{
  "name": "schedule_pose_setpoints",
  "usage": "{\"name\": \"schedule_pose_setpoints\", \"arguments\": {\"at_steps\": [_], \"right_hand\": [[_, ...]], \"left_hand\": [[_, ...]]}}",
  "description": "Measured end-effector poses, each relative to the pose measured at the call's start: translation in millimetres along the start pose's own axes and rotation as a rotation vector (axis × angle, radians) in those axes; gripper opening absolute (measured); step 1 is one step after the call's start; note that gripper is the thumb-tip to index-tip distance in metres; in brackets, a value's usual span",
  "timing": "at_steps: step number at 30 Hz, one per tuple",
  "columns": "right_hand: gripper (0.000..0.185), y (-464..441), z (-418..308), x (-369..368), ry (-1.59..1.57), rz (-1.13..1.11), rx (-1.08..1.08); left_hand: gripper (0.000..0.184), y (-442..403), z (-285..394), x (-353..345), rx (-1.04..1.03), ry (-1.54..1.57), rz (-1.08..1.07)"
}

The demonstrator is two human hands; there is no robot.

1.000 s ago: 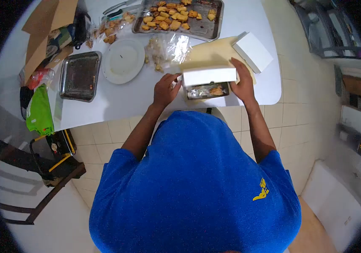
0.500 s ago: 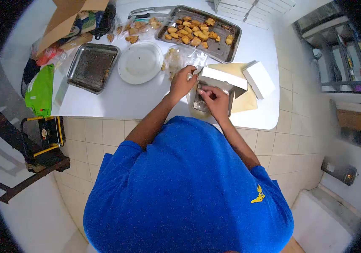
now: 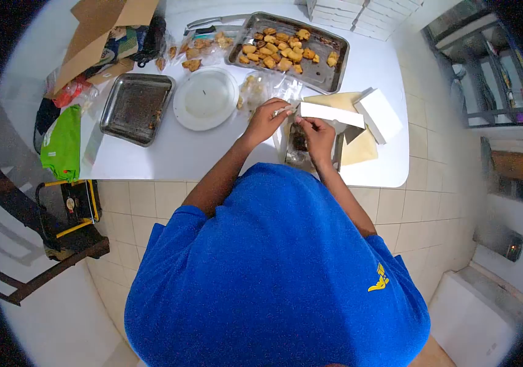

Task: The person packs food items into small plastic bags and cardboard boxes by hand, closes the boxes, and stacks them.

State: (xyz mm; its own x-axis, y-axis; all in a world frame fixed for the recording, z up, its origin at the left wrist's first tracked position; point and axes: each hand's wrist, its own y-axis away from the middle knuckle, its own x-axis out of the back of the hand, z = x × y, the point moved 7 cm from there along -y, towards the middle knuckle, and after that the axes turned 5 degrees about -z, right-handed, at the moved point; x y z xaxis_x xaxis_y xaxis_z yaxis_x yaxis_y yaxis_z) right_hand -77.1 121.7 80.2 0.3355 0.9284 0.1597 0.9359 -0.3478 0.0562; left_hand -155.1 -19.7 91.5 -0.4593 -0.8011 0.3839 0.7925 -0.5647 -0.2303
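Note:
My left hand [image 3: 266, 121] is closed in a pinch at the left corner of a white box flap [image 3: 331, 113]. My right hand [image 3: 319, 142] reaches over the open box, its thumb and fingertips pressed together just below that same corner. Whatever lies between either hand's fingertips is too small to make out. Under my right hand, the box interior [image 3: 298, 160] looks grey and shiny, with a dark patch partly covered by the hand. A clear plastic bag [image 3: 255, 92] with pale pieces lies beyond my left hand.
A baking tray [image 3: 329, 76] holds several browned chunks. Nearby are a white plate [image 3: 205, 101], a second metal tray [image 3: 136, 110], a knife [image 3: 218, 21] and bagged pieces [image 3: 203, 46]. Another white box [image 3: 379, 116] rests on a yellowish sheet [image 3: 362, 150]. Stacked white boxes [image 3: 365, 15] stand behind.
My right hand's fingertips have moved up from inside the box to the flap's left corner, near my left fingers. The flap has tilted slightly, and the whole view has shifted a little.

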Motion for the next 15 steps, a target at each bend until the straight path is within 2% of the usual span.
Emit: {"name": "schedule_pose_setpoints", "arguments": {"at_steps": [4, 7, 10, 15], "right_hand": [[0.011, -3.4, -3.5, 1.2, -0.013, -0.015, 0.087], [0.009, -5.7, 4.5, 1.3, -0.038, -0.005, 0.072], [0.01, -8.8, 9.5, 2.5, 0.106, -0.007, 0.079], [0.013, -11.4, -9.2, 0.7, 0.205, -0.07, 0.059]], "left_hand": [[0.021, -0.2, -7.4, -0.9, 0.017, 0.07, -0.05], [0.021, 0.9, -10.7, -3.6, 0.012, 0.122, -0.065], [0.022, 2.3, -9.9, -5.8, -0.036, 0.122, -0.085], [0.019, 1.3, -2.5, 2.0, -0.041, 0.017, 0.066]]}}
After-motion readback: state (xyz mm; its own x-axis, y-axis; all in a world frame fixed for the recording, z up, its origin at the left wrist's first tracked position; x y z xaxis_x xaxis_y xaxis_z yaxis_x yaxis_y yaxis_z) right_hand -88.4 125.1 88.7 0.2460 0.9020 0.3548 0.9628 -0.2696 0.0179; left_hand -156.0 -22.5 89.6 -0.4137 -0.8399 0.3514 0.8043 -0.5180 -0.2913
